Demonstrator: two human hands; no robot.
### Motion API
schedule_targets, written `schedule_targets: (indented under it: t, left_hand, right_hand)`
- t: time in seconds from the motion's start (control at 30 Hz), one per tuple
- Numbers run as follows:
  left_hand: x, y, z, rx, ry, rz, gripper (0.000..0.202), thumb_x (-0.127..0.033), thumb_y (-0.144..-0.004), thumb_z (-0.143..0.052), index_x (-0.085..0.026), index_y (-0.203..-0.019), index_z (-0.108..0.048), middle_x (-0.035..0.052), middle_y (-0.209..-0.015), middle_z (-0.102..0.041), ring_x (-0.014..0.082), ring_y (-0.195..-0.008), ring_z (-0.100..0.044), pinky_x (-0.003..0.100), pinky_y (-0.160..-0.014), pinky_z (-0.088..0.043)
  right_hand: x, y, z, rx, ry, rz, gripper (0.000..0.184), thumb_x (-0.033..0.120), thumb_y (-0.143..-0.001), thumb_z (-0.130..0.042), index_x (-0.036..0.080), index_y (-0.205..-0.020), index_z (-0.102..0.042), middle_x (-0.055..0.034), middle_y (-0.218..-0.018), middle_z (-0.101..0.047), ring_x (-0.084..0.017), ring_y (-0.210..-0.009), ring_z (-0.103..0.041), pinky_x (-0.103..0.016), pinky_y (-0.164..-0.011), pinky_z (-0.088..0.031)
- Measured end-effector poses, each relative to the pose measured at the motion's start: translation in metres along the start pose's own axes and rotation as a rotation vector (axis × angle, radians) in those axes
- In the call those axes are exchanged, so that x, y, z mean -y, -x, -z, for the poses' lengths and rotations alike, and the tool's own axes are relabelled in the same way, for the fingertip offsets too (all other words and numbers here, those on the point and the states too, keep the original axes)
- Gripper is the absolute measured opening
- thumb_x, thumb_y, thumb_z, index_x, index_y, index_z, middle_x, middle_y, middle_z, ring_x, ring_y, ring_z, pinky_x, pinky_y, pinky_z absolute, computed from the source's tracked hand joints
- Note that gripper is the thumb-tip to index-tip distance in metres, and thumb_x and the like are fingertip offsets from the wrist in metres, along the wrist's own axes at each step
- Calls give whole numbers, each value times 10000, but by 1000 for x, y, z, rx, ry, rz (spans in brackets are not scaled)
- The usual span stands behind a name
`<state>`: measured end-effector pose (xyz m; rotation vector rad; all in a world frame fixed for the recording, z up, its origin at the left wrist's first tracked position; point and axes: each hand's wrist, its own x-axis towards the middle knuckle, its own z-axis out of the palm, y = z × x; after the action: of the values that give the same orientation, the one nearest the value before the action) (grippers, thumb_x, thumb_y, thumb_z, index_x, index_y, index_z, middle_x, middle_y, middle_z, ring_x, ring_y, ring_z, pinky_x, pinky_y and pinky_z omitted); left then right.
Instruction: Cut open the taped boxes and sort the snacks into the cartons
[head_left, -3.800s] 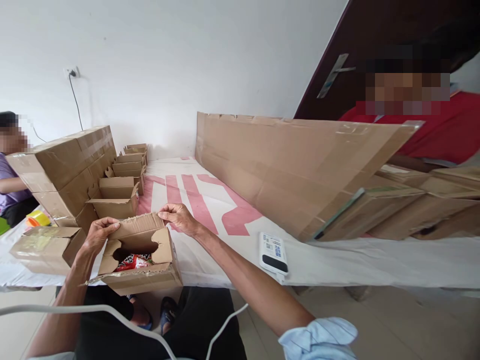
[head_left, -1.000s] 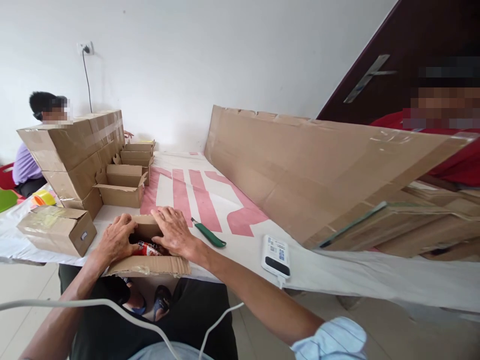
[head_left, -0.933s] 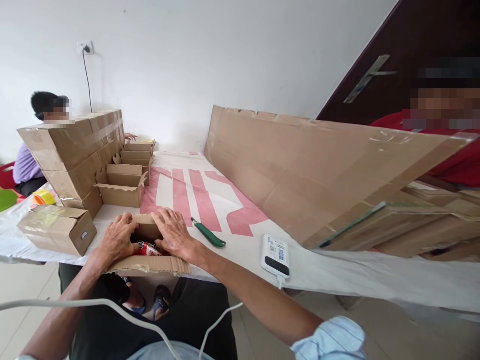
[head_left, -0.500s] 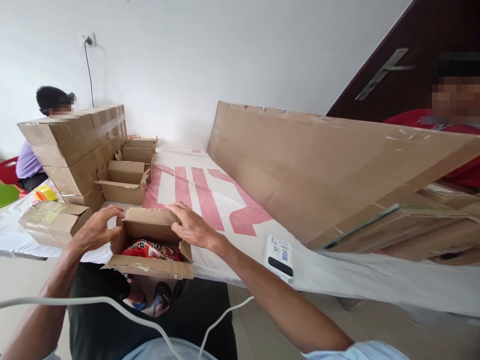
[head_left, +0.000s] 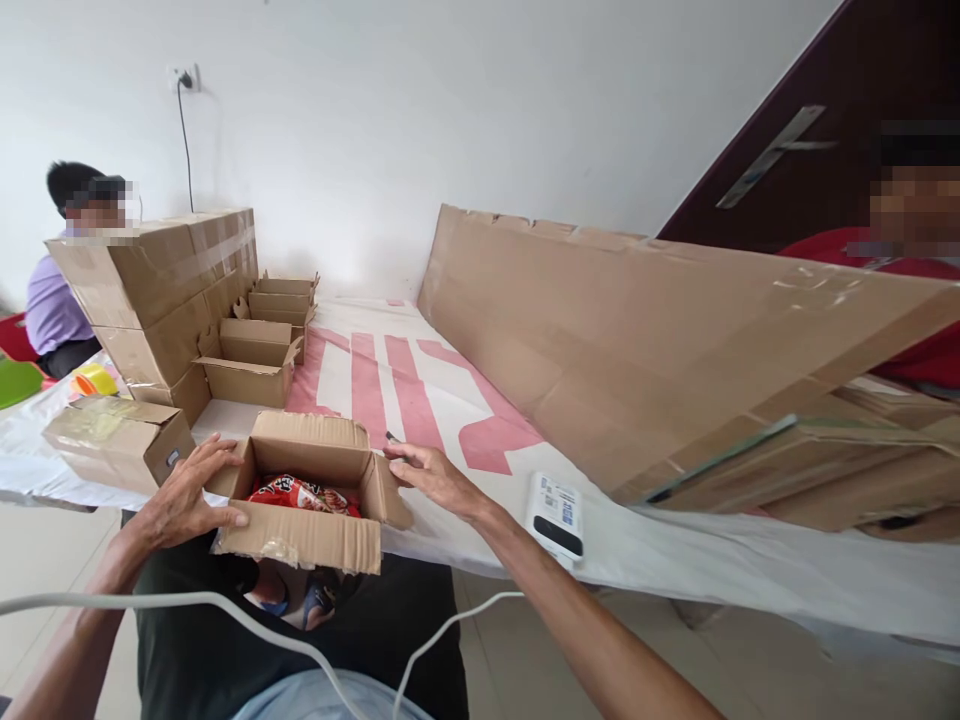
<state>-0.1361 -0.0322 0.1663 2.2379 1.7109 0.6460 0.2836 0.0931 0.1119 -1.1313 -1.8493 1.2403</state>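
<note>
**At the near edge of the worktop (head_left: 334, 375), the box (head_left: 311, 458) gapes wide open**

Flaps out, and the red packet (head_left: 304, 494) is in plain sight inside! On one side, the left hand (head_left: 191, 492) is spread wide, fingers along the left flap (head_left: 229, 478), thumb on the corner of the front flap (head_left: 300, 537), gripping nothing firmly. Opposite, the right hand (head_left: 439, 478) is loosely curled at the right flap (head_left: 391, 495). Just beyond its fingers pokes a dark tip, apparently a knife (head_left: 391, 438); whether the hand has hold of it, you can't tell.

Now the danger: that front flap juts past the worktop's edge, so a hard push down there could tip the whole box towards the lap. Its border looks ragged too, and a sharp tug might rip it further. And if that tip is a bare blade, a careless sweep could nick fingers or packet.

What a change from a second ago! Both hands were down in the opening then, and the green knife lay in full view; now the hands are out at the sides, the right flap is folded outward, and only that tip shows.
</note>
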Motion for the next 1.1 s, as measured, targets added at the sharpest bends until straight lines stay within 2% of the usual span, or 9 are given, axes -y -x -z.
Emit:
schedule_targets:
  t: [0.1, 0.2, 0.3, 0.4, 0.57, 0.73, 0.9, 1.0, 1.1]
  left_hand:
    - [-2, 10, -6, -12, -43, 15, 717, -672, -800, -849, -318, -1405, -697, 148, -1584, -642, 451, -1569, -465, 624, -1218, -432]
    - [-7, 13, -8, -46, -135, 14, 704, -683, -833, -817, -327, -1425, -681, 141, -1578, -649, 456, -1567, -464, 643, -1212, -429]
    - [-12, 8, -8, -57, -235, -2, 706, -697, -847, -799, -322, -1430, -665, 152, -1649, -579, 484, -1595, -405, 728, -1204, -385]
    - [-11, 2, -10, -12, -226, -38, 697, -710, -854, -784, -296, -1399, -652, 164, -1680, -539, 482, -1609, -381, 726, -1186, -401]
    - [-3, -4, -29, 11, 1, -80, 656, -722, -822, -802, -240, -1228, -621, 228, -1745, -405, 462, -1523, -503, 619, -1135, -489]
    - [-9, 0, -56, -113, 216, -76, 601, -626, -836, -836, -234, -1191, -551, 268, -1761, -322, 451, -1573, -439, 575, -1174, -473]
    - [-20, 5, -69, -187, 291, -16, 552, -547, -846, -851, -237, -1170, -529, 260, -1763, -303, 450, -1604, -391, 601, -1224, -426]
    - [-26, 7, -74, -217, 298, 22, 557, -530, -825, -870, -241, -1161, -532, 245, -1766, -301, 452, -1595, -403, 601, -1218, -434]
    - [-29, 7, -78, -239, 298, 53, 569, -478, -793, -895, -242, -1165, -536, 238, -1770, -301, 457, -1592, -407, 614, -1222, -427]
  right_hand:
    - [16, 4, -4, -140, 326, 145, 389, 269, -938, -651, 173, -1305, -738, -166, -1294, -741, -304, -1149, -709, -470, -974, -611]
    - [50, 6, -17, -262, 739, 377, 302, 174, -974, -613, 180, -1241, -752, -181, -1343, -708, -335, -1263, -636, -516, -1103, -529]
    - [85, 4, -39, -56, 937, 535, 226, 160, -1043, -562, 189, -1114, -775, -152, -1220, -753, -293, -1182, -668, -450, -1090, -518]
    - [108, -5, -62, 214, 1038, 446, 199, 215, -1061, -588, 173, -1027, -780, -128, -1094, -776, -258, -1042, -714, -365, -934, -542]
    - [121, -29, -87, 552, 1166, 270, 320, 385, -1028, -683, 110, -1132, -808, -178, -1175, -805, -300, -1112, -741, -332, -873, -521]
    - [125, -42, -92, 644, 1217, 239, 380, 452, -998, -692, 112, -1073, -842, -175, -1061, -830, -270, -941, -754, -310, -749, -484]
    - [126, -50, -81, 769, 1170, 244, 396, 455, -981, -669, 107, -1009, -856, -127, -945, -830, -197, -771, -672, -298, -640, -388]
    - [122, -55, -75, 823, 1092, 207, 345, 420, -963, -680, 128, -960, -863, -81, -877, -821, -167, -729, -633, -286, -626, -373]
    - [118, -56, -78, 808, 1148, 132, 216, 295, -871, -742, 146, -958, -872, -85, -883, -830, -194, -742, -683, -285, -629, -399]
